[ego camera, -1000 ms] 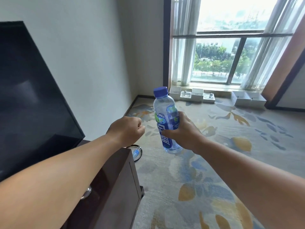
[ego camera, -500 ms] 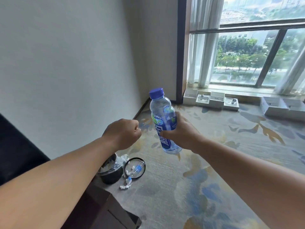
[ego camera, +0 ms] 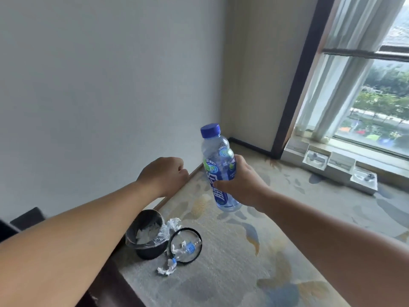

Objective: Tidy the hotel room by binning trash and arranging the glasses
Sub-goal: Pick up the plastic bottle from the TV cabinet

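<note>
Patterned carpet (ego camera: pixel 276 251) fills the lower right of the frame, with a dark cabinet edge (ego camera: pixel 106 282) at the bottom left. Just beyond it, at lower centre, a black waste bin (ego camera: pixel 148 248) with a clear liner stands by the wall; beside it lies a black ring (ego camera: pixel 185 244), seemingly its lid, with a small crushed bottle (ego camera: pixel 188 249) across it and crumpled tissue (ego camera: pixel 166 270) on the floor touching the ring. Higher, at centre, the left hand (ego camera: pixel 164 175) is closed in an empty fist, while the right hand (ego camera: pixel 240 182) is wrapped around the middle of a capped blue-labelled drink bottle (ego camera: pixel 218 167), held upright in the air, up and to the right of the bin. To bin it well, I judge the bottle should be carried down over the bin's mouth and released low, so it does not bounce off the rim. Farther off, white trays (ego camera: pixel 336 167) line the window sill (ego camera: pixel 365 151) at upper right.
</note>
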{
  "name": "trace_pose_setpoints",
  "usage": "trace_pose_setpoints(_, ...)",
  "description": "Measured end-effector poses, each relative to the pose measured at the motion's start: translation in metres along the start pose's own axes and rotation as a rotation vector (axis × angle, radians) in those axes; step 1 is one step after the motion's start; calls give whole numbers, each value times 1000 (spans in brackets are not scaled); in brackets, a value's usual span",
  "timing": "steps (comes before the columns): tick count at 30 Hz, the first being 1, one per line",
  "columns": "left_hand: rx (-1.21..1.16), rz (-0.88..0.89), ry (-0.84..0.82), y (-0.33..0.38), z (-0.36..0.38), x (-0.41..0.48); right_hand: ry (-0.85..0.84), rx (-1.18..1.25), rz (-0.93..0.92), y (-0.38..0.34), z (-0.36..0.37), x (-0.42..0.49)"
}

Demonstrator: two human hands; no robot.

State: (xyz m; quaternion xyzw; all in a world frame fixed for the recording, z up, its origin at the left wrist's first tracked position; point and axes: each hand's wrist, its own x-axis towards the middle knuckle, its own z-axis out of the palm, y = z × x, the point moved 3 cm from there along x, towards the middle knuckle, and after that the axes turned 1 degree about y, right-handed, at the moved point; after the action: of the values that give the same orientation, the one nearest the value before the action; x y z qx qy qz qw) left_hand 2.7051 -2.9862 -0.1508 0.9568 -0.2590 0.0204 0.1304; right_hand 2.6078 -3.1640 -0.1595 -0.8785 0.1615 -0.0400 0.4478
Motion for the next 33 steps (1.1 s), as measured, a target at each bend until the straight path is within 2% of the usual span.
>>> trace_pose_setpoints(4,-1,-53,-13,-31,-2,56,-49,-33,-40,-20,12,72)
trace_pose_setpoints(12,11,-295,-7,-107,-3,128,-183,-59,-186,-51,51,206)
trace_pose_setpoints(22,-13,-748,84,-171,24,168,-550,-77,-376,-76,126,353)
trace_pose_setpoints(29,-251,-1051,90,-221,53,156,-773,-119,-439,-85,203,386)
trace_pose_setpoints(33,-455,-1131,52,-254,82,151,-855,-172,-453,-80,250,397)
